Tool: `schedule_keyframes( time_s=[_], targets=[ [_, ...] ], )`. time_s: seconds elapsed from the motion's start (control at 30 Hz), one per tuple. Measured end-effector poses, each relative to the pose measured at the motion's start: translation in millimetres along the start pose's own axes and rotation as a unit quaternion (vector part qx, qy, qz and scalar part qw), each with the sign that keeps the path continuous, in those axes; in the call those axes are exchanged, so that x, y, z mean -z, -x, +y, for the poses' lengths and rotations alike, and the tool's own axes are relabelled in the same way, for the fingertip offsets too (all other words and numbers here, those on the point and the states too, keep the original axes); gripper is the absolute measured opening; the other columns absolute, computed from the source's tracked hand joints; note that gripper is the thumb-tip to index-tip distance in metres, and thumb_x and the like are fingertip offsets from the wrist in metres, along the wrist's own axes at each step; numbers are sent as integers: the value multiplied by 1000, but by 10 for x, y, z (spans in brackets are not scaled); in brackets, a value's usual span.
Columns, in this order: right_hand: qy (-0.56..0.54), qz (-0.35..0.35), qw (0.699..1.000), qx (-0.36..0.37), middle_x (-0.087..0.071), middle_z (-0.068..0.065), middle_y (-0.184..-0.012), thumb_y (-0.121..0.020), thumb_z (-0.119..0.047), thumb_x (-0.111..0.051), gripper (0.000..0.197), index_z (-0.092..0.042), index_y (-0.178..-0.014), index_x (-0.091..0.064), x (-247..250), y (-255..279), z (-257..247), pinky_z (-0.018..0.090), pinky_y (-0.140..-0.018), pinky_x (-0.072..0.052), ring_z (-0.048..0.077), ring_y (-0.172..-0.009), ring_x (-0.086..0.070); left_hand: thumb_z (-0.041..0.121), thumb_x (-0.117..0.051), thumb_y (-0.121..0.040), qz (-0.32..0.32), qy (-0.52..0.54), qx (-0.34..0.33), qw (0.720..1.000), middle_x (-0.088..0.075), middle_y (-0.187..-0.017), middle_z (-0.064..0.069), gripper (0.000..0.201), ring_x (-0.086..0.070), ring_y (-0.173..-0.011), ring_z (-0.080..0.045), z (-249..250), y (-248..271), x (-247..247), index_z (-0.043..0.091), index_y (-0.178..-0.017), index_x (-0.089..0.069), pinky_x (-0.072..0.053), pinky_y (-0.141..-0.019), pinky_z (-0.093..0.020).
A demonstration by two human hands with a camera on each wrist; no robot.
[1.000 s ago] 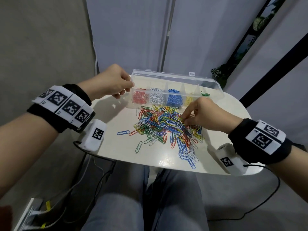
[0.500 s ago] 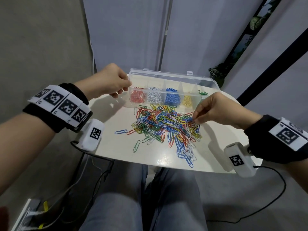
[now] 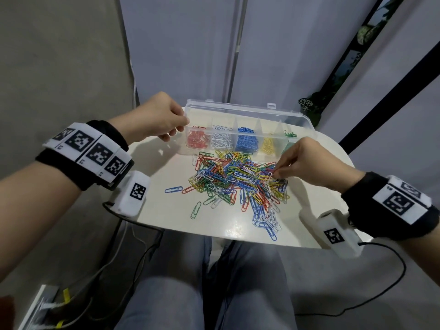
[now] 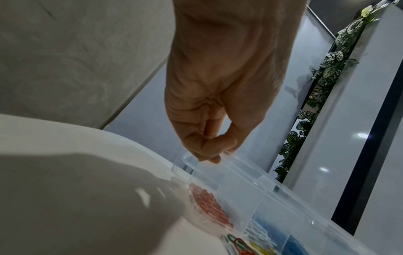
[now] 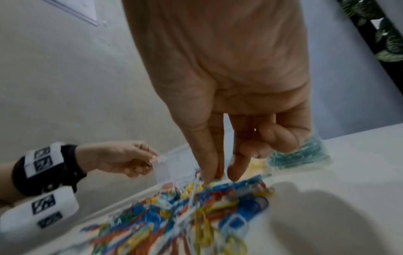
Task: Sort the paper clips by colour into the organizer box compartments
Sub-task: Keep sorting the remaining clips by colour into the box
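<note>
head view: a person sits at a small pale worktop (image 3: 166, 210) with a clear box (image 3: 295, 116) at its far edge, lid standing open behind. the box compartments hold sorted clips, left to right: red (image 3: 196, 141), white (image 3: 222, 140), blue (image 3: 247, 141), yellow (image 3: 269, 146) and green (image 3: 289, 146), with a few more green ones behind. a big mixed pile (image 3: 238, 179) of clips lies just in front of the box, and strays sit apart at its left, among them a blue one (image 3: 173, 189) and a green one (image 3: 195, 210). the left hand (image 3: 157, 117) holds the box's left end, fingers curled on its rim. the right hand (image 3: 307, 160) reaches into the pile's right side, fingers together at the clips. left wrist view: the left hand (image 4: 218, 103) pinches the box's corner rim (image 4: 189, 159) between thumb and fingers; red clips (image 4: 207, 201) show through the clear wall below. right wrist view, blurred: the right hand (image 5: 229, 86) points down, thumb and forefinger closed at the top of the pile (image 5: 196, 207), seemingly on a clip, though which colour is unclear; the other fingers curl back. the green clips (image 5: 298, 155) sit just behind it. judged from this, sorting is well begun, since every colour has a stock in its compartment, but most clips remain in the pile, so much picking is left.
</note>
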State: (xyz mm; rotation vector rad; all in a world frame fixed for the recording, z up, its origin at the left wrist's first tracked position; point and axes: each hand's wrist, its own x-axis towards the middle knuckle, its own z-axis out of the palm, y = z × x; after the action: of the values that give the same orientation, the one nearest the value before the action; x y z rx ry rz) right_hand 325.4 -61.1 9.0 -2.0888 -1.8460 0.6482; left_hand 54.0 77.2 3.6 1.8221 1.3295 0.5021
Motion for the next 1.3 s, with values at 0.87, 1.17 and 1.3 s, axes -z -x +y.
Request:
schedule_keyframes(
  time_s=[0.87, 1.17, 1.3],
  targets=[
    [-40, 36, 994, 91, -61, -3, -65, -77, -12, -79, 12, -11, -89, -76, -117, -747, -1137, 11, -45, -36, 1, -48, -48, 21, -53, -99, 6, 11, 3, 1000, -62, -74, -6, 25, -52, -57, -15, -25, 23, -39, 0, -97, -66, -44, -39, -19],
    [138, -82, 958, 238, -71, -4, -84, -77, -2, -69, 27, -23, -92, -79, -319, -436, -994, 18, -62, -43, 3, -66, -55, 19, -53, -99, 6, 23, -3, 1000, -60, -72, -6, 26, -50, -55, -14, -51, 26, -40, -4, -99, -66, -45, -39, -20],
    [175, -100, 952, 230, -69, -4, -101, -80, -7, -71, 26, -22, -101, -76, -467, -382, -976, 31, -78, -51, 12, -86, -60, 19, -54, -98, 4, 22, -4, 1000, -61, -72, -6, 23, -50, -55, -14, -49, 23, -43, -1, -97, -66, -44, -39, -20]
  ],
)
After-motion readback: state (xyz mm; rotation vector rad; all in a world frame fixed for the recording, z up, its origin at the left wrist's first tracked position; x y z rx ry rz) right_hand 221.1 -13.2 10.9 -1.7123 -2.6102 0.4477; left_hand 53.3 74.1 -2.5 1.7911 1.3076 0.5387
